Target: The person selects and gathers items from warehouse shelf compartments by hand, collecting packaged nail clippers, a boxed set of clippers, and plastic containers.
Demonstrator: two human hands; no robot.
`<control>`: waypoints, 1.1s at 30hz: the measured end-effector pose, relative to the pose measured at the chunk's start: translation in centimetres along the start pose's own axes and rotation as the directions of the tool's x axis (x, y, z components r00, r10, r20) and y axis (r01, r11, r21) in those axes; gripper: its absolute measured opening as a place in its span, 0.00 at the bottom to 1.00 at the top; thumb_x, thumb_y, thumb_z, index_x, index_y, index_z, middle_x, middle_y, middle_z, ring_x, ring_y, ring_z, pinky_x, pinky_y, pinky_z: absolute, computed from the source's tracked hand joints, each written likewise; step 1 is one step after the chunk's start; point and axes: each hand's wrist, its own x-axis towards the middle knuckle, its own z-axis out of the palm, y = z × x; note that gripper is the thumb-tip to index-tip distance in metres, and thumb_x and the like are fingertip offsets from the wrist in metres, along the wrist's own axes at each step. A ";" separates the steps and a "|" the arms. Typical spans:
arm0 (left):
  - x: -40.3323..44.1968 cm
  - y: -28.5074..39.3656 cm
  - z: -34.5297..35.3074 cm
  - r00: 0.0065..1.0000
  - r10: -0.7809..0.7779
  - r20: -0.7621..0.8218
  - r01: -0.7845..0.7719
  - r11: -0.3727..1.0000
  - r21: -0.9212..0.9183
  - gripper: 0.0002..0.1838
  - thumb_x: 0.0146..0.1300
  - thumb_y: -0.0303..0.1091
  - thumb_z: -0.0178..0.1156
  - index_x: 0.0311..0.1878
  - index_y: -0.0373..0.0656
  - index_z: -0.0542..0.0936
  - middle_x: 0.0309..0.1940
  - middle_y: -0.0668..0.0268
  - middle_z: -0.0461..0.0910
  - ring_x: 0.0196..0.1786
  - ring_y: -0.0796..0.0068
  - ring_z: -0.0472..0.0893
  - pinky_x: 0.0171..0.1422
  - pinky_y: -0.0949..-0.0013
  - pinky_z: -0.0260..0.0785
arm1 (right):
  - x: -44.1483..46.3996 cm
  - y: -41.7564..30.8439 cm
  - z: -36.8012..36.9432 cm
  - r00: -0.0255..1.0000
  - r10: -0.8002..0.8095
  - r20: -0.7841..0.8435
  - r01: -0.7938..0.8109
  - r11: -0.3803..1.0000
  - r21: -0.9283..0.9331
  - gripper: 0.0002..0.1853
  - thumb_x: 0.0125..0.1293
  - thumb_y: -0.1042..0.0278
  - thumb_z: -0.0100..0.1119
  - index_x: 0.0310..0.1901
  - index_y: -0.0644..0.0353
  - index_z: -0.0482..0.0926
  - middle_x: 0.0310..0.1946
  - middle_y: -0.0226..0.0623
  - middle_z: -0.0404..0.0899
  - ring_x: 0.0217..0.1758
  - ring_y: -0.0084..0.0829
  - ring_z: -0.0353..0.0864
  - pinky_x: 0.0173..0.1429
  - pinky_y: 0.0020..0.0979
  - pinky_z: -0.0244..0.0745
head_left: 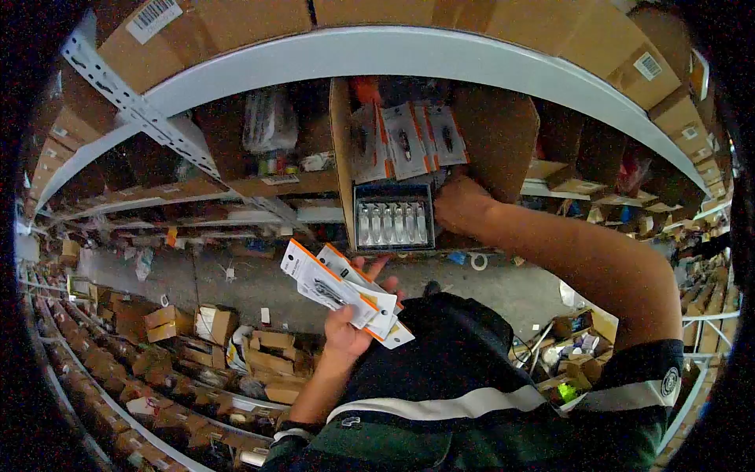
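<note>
In my left hand [348, 334] are several white carded packs [326, 287] with orange edges, fanned out and pinched between thumb and fingers. A slim dark and silver item shows through the front pack; its exact kind is hard to make out. My right hand [465, 206] reaches into an open cardboard box [495, 130] on the shelf, at the right of a small dark tray [393, 242]. Its fingers are hidden down inside the box. Several silver clipper-like pieces [391, 223] sit in a row in that tray. Behind it stand more orange-edged carded packs [405, 140].
A white shelf beam [409, 51] curves above the box, with cartons on top. Left of the box, another bin holds plastic-wrapped goods [270, 122]. Open cartons [212, 324] and a white tape ring [478, 261] lie on the aisle floor [267, 287]. Bin-filled shelves line the lower left.
</note>
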 end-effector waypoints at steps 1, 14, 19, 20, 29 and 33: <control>0.0 0.1 0.3 1.000 -0.011 -0.018 0.011 1.000 0.007 0.43 0.43 0.40 0.67 0.65 0.54 0.59 0.66 0.55 0.54 0.61 0.54 0.68 0.65 0.44 0.58 | -0.2 0.1 -0.6 0.999 0.023 0.027 -0.024 0.999 0.046 0.10 0.56 0.65 0.52 0.31 0.57 0.84 0.31 0.40 0.83 0.38 0.39 0.82 0.48 0.43 0.71; -0.6 0.6 1.3 0.985 -0.060 -0.164 0.081 0.990 0.119 0.44 0.43 0.43 0.68 0.65 0.53 0.58 0.67 0.52 0.52 0.61 0.55 0.68 0.67 0.46 0.56 | 1.7 0.1 4.3 0.978 0.080 -0.194 -0.034 0.972 0.231 0.10 0.55 0.68 0.55 0.36 0.58 0.83 0.37 0.41 0.82 0.39 0.38 0.82 0.41 0.39 0.75; -0.5 0.3 0.9 0.994 -0.029 -0.109 0.046 0.987 0.155 0.42 0.45 0.43 0.68 0.65 0.53 0.60 0.68 0.49 0.51 0.61 0.56 0.68 0.67 0.46 0.56 | 1.6 -0.3 2.2 0.988 0.075 0.133 -0.071 0.997 -0.040 0.12 0.58 0.68 0.53 0.40 0.58 0.82 0.40 0.39 0.82 0.44 0.35 0.80 0.44 0.36 0.73; -0.6 0.2 1.1 0.993 -0.018 -0.121 0.036 0.989 0.145 0.42 0.44 0.43 0.68 0.65 0.53 0.60 0.68 0.50 0.51 0.61 0.57 0.68 0.67 0.46 0.56 | 1.8 -0.5 2.3 0.986 0.109 0.125 -0.110 0.994 0.000 0.13 0.58 0.68 0.52 0.43 0.58 0.82 0.42 0.39 0.81 0.47 0.35 0.79 0.47 0.37 0.72; -0.4 -0.7 1.6 0.984 0.062 -0.166 -0.047 0.994 0.097 0.42 0.43 0.42 0.69 0.64 0.55 0.60 0.65 0.51 0.56 0.61 0.58 0.68 0.67 0.46 0.56 | -0.7 -1.2 -1.1 0.973 0.217 0.086 -0.191 0.953 -0.235 0.25 0.60 0.66 0.51 0.60 0.60 0.65 0.45 0.48 0.79 0.51 0.47 0.76 0.57 0.43 0.67; -0.8 0.0 1.1 0.978 -0.011 -0.207 0.025 0.998 0.062 0.43 0.43 0.40 0.68 0.64 0.54 0.60 0.64 0.52 0.57 0.61 0.55 0.69 0.67 0.46 0.57 | -0.6 -0.4 0.2 0.960 0.278 0.006 -0.268 0.916 0.298 0.20 0.59 0.68 0.52 0.54 0.61 0.70 0.41 0.51 0.79 0.43 0.45 0.79 0.48 0.44 0.73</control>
